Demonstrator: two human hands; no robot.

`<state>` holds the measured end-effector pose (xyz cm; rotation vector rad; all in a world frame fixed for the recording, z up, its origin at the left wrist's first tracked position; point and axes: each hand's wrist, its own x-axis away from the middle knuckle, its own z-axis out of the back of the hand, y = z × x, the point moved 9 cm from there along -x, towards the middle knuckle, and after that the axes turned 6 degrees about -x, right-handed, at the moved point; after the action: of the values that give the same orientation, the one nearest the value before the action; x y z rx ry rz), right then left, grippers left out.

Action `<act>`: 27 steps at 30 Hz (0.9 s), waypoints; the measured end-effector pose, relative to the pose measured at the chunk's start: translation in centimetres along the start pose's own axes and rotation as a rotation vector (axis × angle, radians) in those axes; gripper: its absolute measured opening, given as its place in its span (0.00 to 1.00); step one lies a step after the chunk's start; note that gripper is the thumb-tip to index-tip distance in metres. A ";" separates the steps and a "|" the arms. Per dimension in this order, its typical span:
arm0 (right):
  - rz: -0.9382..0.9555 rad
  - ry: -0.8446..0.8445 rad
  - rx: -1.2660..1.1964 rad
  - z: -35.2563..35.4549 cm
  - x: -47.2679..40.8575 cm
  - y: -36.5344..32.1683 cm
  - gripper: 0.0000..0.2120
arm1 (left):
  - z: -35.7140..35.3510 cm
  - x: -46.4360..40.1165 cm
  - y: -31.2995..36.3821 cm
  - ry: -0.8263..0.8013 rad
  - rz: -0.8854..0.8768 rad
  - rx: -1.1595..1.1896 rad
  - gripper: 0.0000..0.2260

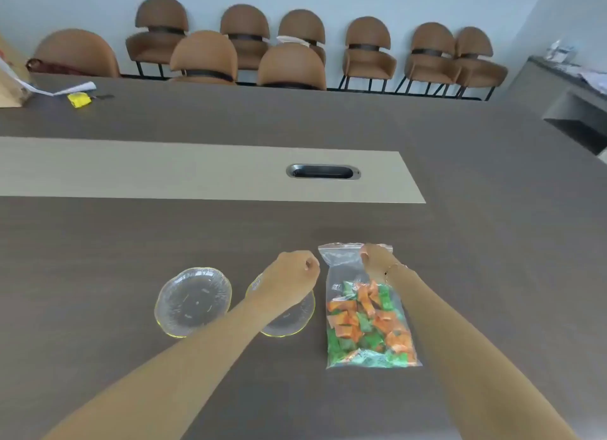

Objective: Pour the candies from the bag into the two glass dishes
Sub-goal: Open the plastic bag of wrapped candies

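Note:
A clear zip bag [341, 265] lies flat on the dark table, its lower half full of orange and green wrapped candies [368, 324]. My right hand [376, 259] rests on the bag's top edge, fingers curled at the zip seal. My left hand [292, 278] hovers as a closed fist just left of the bag's top, holding nothing. Two empty glass dishes stand side by side left of the bag: the left dish [193, 301] is in full view, the right dish [292, 324] is largely hidden under my left wrist.
A beige strip with a metal cable slot [323, 172] runs across the table [98, 242] beyond the dishes. Papers and a yellow item [78, 99] lie at the far left. Several brown chairs [292, 65] line the far wall. A counter [565, 78] stands at the right.

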<state>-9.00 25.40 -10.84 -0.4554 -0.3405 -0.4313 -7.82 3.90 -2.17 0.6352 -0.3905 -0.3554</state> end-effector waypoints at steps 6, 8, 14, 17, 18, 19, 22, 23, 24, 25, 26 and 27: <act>0.016 0.021 0.097 -2.9 -6.1 1.1 0.27 | -5.1 -2.7 -2.1 -0.069 0.054 0.116 0.14; 0.021 0.063 0.145 -2.8 -6.9 1.5 0.29 | -6.2 -3.0 -2.6 -0.095 0.068 0.145 0.13; 0.046 0.275 0.230 1.5 -5.3 1.6 0.14 | -7.3 -3.2 -2.4 -0.131 0.086 0.192 0.13; 0.049 0.252 0.118 3.8 -2.4 0.7 0.14 | -7.7 -3.5 -0.7 -0.122 0.114 0.370 0.10; 0.046 0.229 0.075 4.5 -1.3 0.4 0.14 | -8.0 -3.7 -0.1 -0.120 0.140 0.440 0.09; 0.042 0.205 0.035 5.0 0.1 0.1 0.14 | -8.3 -3.8 0.6 -0.117 0.167 0.501 0.08; 0.050 0.161 -0.040 5.8 4.7 -0.9 0.12 | -9.0 -3.8 2.6 -0.114 0.248 0.645 0.14; 0.048 0.155 -0.042 5.9 6.2 -1.1 0.11 | -9.3 -3.6 3.1 -0.127 0.276 0.692 0.15; 0.043 0.154 -0.039 6.1 7.6 -1.3 0.11 | -9.6 -3.2 3.5 -0.151 0.300 0.718 0.15; 0.034 0.159 -0.042 6.5 8.9 -1.2 0.11 | -9.7 -2.7 4.1 -0.179 0.315 0.744 0.14; 0.023 0.167 -0.054 7.0 10.0 -1.1 0.11 | -10.0 -2.1 4.7 -0.224 0.332 0.782 0.13; 0.013 0.173 -0.071 7.6 11.1 -0.8 0.10 | -10.3 -1.3 5.5 -0.283 0.356 0.843 0.13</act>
<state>-1.53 24.85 0.34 -0.4856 -0.1550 -0.4678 -3.22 13.77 -6.56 1.3172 -0.9292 0.0860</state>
